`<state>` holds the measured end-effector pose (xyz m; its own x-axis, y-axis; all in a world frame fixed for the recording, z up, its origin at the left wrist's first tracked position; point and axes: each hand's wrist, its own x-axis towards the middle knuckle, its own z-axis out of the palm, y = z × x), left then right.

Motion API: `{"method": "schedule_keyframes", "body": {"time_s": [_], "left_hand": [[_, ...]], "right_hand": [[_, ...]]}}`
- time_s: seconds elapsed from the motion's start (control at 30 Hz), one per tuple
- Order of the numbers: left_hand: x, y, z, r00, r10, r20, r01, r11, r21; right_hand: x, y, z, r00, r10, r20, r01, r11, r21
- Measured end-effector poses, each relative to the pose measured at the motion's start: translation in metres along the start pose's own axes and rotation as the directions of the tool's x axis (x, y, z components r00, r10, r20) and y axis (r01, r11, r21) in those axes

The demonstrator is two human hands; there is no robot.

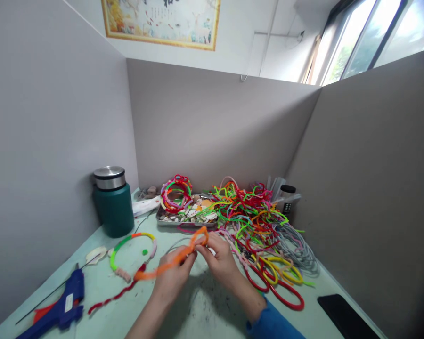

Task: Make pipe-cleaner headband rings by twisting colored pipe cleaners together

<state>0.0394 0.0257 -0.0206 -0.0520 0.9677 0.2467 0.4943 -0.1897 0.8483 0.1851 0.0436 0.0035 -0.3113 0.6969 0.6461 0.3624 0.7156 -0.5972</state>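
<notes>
My left hand [173, 275] and my right hand [222, 259] meet over the middle of the table, fingers pinched. Both hold a fuzzy orange pipe cleaner [161, 269], somewhat blurred, which loops up above the fingertips and trails off to the left. A thin grey cord [176, 243] curves out behind my left hand; its other end is hidden. A twisted dark red pipe cleaner [115, 297] lies left of my left hand, near the orange tail. Beside it rests a ring wrapped in coloured pipe cleaner [117, 249], with a bare grey stretch at its right.
A blue glue gun [69, 301] and a green bottle [113, 202] stand left. Behind are a metal tray [187, 224] of small pieces and stacked wrapped rings [175, 194]. Right lie heaped pipe cleaners [247, 212], grey cord coils [300, 249], red-handled scissors [289, 299] and a black phone [346, 315].
</notes>
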Motion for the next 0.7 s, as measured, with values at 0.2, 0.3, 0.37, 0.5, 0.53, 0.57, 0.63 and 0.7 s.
{"method": "schedule_keyframes", "body": {"time_s": [0.2,0.3,0.37,0.5,0.53,0.57,0.63,0.7], "left_hand": [[0.0004,0.0005,0.0003,1.0,-0.013,0.012,0.013,1.0,0.025],[0.0,0.0011,-0.0006,1.0,-0.006,0.002,0.006,1.0,0.017],[-0.0003,0.0002,-0.0007,1.0,-0.004,0.005,0.004,1.0,-0.01],[0.0006,-0.003,-0.0001,0.999,-0.036,0.03,0.038,0.997,-0.063],[0.0011,-0.0033,-0.0002,0.998,-0.044,0.044,0.047,0.996,-0.07],[0.0016,-0.0033,-0.0004,0.997,-0.046,0.056,0.05,0.996,-0.075],[0.0023,-0.002,-0.0012,0.997,-0.034,0.07,0.039,0.996,-0.075],[0.0025,-0.0002,-0.0024,0.998,-0.027,0.054,0.03,0.998,-0.055]], "right_hand": [[-0.0003,-0.0008,-0.0004,1.0,0.009,0.011,-0.009,1.0,-0.01],[0.0001,-0.0015,-0.0007,0.999,0.016,0.032,-0.016,1.0,-0.017],[-0.0002,-0.0013,-0.0008,0.999,0.011,0.032,-0.01,1.0,-0.01],[-0.0009,-0.0012,-0.001,1.0,0.007,0.018,-0.008,1.0,0.009],[-0.0008,-0.0015,-0.0012,1.0,0.014,0.015,-0.014,1.0,0.009],[-0.0006,-0.0019,-0.0015,1.0,0.021,0.014,-0.021,1.0,0.006],[0.0001,-0.0029,-0.0022,1.0,0.029,0.011,-0.029,1.0,-0.001],[0.0008,-0.0035,-0.0027,1.0,0.029,0.01,-0.028,1.0,-0.006]]}}
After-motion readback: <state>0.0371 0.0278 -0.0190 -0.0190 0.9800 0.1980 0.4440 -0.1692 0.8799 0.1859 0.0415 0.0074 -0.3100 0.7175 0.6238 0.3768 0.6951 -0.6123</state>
